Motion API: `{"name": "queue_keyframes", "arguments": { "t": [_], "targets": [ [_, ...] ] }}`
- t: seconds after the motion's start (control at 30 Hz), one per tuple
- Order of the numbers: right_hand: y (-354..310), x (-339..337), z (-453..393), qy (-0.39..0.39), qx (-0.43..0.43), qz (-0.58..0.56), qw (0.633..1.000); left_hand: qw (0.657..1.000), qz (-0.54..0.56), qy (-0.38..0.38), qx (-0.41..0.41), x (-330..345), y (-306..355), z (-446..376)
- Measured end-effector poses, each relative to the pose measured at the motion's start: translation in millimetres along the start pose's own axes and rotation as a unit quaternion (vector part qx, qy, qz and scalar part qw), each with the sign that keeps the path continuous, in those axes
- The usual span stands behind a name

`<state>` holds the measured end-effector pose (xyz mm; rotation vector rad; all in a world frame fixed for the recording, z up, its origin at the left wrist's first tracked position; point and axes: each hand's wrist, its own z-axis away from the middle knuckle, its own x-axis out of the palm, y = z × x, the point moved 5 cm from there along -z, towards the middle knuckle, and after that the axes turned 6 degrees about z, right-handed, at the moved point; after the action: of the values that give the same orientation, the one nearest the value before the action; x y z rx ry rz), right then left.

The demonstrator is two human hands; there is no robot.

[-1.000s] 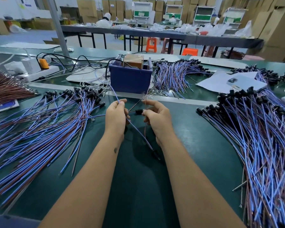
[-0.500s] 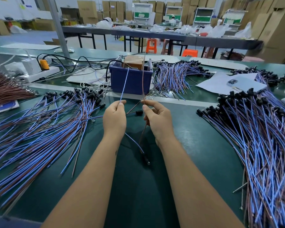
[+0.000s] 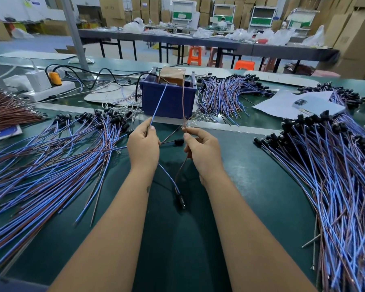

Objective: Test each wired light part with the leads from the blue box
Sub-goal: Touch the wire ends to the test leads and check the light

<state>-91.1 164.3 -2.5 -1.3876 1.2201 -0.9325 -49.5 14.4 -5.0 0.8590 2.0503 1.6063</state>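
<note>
My left hand [image 3: 143, 144] pinches a blue wire [image 3: 159, 101] that runs up to the blue box [image 3: 167, 100]. A brown wire [image 3: 183, 98] rises to the same box from the pinch of my right hand [image 3: 200, 148]. Below my hands both wires hang down and join at a black light part [image 3: 180, 200] lying on the green table [image 3: 230, 175]. Another black part [image 3: 178, 142] lies between my hands. A brown block [image 3: 173, 75] sits in the box.
Piles of blue and brown wired parts lie on the left [image 3: 51, 157], the right [image 3: 335, 175] and behind the box [image 3: 228, 95]. A white power strip [image 3: 49, 91] sits far left. Papers and a phone [image 3: 316, 106] lie at the right.
The wire ends have swung up from a crossed, low position to stand straight toward the box. Both hands stayed in place; the hanging black part slid nearer the hands.
</note>
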Motion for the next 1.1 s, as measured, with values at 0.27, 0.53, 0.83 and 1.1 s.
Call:
{"name": "queue_keyframes", "arguments": {
  "t": [0.27, 0.53, 0.83, 1.1],
  "targets": [
    [1.9, 0.8, -1.0, 0.0, 0.011, 0.018, 1.0, 1.0, 0.005, 0.0, 0.008, -0.1, 0.2, -0.2],
    [3.0, 1.5, -0.2, -0.01, 0.016, 0.029, 0.999, 1.0, 0.014, 0.017, -0.011, -4.7, -1.2, -3.4],
    [2.9, 1.3, 0.1, -0.003, 0.016, 0.024, 1.0, 1.0, 0.005, 0.018, -0.014, -4.6, -1.5, -3.9],
    [1.3, -1.5, 1.0, 0.021, 0.013, 0.011, 1.0, 1.0, 0.007, 0.018, -0.01, -2.1, -1.9, -6.6]
  ]
}}
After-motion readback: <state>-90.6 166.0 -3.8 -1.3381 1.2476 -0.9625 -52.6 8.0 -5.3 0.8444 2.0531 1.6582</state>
